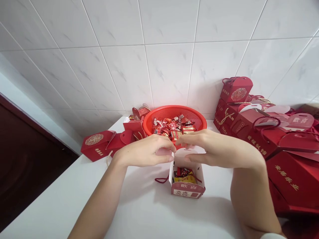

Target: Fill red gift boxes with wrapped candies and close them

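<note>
A small red and white candy box (pixel 188 190) stands with its top open on the white table, just below my hands. Wrapped candies (pixel 184 176), one of them in yellow, lie inside it, and a dark red cord loop (pixel 161 180) sticks out at its left. Over the left side of the box is my left hand (pixel 149 151), fingers bent and thumb apart, with nothing seen in it. My right hand (pixel 210 148) arches over the back right of the box, thumb and fingers spread apart. Whether fingertips touch the box flaps is hard to see.
Behind the hands a red plastic basket (pixel 199 116) holds many wrapped candies (pixel 171 127). Closed red boxes (pixel 93 146) stand at the left edge of the white table (pixel 139 212). More red gift boxes (pixel 286 179) are piled at the right, against the tiled wall (pixel 169 73).
</note>
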A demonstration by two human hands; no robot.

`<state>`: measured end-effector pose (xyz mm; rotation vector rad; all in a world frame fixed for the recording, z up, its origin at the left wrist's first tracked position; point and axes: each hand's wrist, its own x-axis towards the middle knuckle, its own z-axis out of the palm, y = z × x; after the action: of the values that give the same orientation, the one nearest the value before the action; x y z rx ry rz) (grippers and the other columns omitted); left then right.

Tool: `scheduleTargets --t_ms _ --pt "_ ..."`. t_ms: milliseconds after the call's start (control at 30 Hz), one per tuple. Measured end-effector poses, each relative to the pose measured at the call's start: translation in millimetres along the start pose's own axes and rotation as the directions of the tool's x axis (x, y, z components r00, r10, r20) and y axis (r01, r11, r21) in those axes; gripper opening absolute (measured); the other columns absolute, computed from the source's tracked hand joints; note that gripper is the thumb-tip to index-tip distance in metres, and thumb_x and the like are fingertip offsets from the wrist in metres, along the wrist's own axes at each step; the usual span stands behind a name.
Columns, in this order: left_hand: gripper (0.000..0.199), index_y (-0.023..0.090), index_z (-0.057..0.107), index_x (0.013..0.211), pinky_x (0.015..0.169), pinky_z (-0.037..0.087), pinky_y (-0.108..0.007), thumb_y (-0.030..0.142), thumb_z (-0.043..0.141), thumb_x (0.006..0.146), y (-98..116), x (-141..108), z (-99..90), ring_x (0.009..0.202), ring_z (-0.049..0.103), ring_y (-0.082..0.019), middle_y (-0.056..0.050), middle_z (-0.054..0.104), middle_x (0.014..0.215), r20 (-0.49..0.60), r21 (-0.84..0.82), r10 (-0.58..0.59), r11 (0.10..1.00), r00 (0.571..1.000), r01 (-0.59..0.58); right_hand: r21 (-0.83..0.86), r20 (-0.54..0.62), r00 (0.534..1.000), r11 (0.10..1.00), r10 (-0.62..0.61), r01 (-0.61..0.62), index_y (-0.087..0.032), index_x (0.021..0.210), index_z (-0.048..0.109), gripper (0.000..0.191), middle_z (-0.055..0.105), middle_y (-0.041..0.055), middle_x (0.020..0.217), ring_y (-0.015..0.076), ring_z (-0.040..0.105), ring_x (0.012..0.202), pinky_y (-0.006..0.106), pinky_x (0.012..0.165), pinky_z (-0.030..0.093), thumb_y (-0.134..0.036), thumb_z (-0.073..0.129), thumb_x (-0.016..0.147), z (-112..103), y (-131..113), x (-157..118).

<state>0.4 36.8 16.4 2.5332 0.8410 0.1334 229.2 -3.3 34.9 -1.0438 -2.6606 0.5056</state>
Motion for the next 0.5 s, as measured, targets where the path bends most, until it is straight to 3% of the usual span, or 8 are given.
scheduleTargets --t_ms 167,367,500 --pt "0.026 0.025 0.07 0.11 0.091 0.046 -0.028 0.036 0.056 0.091 0.6 -1.6 1.0 0.107 0.063 -0.021 -0.002 0.068 0.117 0.047 -0.017 -0.008 1.0 0.999 0.009 -0.096 0.016 0.986 0.982 0.163 -0.161 -0.02 0.105 0.064 0.019 0.067 0.0058 0.095 0.0202 0.061 0.083 0.03 0.07 0.045 -0.027 0.059 0.088 -5.0 8.8 -10.6" --pt "0.045 0.028 0.067 0.118 0.091 0.047 -0.031 0.05 0.071 0.079 4.4 -3.2 3.0 0.119 0.057 -0.026 -0.004 0.057 0.137 0.114 -0.03 0.014 1.0 0.993 -0.011 -0.049 0.046 0.968 0.969 0.246 -0.244 -0.02 0.108 0.063 0.024 0.068 0.0053 0.098 0.02 0.064 0.086 0.028 0.07 0.047 -0.027 0.062 0.084 -7.1 8.1 -11.6" --pt "0.054 0.028 0.067 0.118 0.086 0.048 -0.029 0.053 0.077 0.071 5.9 -8.2 2.1 0.118 0.057 -0.027 -0.004 0.061 0.133 0.154 -0.008 -0.011 1.0 0.988 0.013 -0.041 0.062 0.955 0.957 0.289 -0.287 -0.019 0.107 0.063 0.028 0.069 0.0059 0.101 0.02 0.066 0.086 0.028 0.069 0.049 -0.024 0.065 0.08 -4.5 3.5 -10.3"
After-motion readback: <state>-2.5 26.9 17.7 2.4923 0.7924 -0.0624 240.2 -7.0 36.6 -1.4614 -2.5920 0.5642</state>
